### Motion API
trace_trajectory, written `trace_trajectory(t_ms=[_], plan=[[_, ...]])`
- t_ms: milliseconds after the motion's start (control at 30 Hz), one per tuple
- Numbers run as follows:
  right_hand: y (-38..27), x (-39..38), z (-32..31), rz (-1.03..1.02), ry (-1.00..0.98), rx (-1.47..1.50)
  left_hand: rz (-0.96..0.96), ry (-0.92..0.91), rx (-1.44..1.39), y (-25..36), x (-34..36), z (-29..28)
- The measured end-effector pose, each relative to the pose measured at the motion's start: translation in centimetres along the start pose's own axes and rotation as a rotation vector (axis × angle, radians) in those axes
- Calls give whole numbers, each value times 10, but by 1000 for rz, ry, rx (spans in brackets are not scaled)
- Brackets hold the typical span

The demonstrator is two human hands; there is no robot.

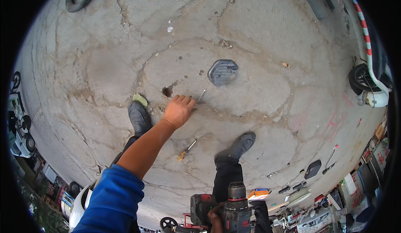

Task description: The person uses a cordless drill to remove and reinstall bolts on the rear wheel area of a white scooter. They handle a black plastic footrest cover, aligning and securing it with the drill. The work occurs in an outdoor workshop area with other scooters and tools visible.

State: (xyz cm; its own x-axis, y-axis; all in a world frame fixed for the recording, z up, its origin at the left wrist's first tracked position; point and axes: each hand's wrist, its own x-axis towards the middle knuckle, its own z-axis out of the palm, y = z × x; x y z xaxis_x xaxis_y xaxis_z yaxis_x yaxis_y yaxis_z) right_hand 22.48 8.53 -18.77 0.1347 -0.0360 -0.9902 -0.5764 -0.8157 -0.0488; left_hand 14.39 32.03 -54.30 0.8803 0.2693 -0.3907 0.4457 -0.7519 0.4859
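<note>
Head camera shows me the left grip (179, 110) closed around a thin metal rod (201, 95). My right grip (216, 219) clasps a power drill (237, 206) (a screwdriver (182, 154) lies on the ground (259, 95)).

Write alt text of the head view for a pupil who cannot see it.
A person's left hand is held out over cracked concrete, beside a thin metal rod, while the right hand grips a power drill. A yellow-handled screwdriver lies between the person's dark shoes.
</note>
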Motion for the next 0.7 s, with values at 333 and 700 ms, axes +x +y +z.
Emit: trace_trajectory(t_ms=[333,700], plan=[[-45,-14,-16,-193,32,116,-271,-215,-15,6,-20,-2],[-135,-149,33,-1047,-229,-408,-422,164,-1669,104,-225,-403]])
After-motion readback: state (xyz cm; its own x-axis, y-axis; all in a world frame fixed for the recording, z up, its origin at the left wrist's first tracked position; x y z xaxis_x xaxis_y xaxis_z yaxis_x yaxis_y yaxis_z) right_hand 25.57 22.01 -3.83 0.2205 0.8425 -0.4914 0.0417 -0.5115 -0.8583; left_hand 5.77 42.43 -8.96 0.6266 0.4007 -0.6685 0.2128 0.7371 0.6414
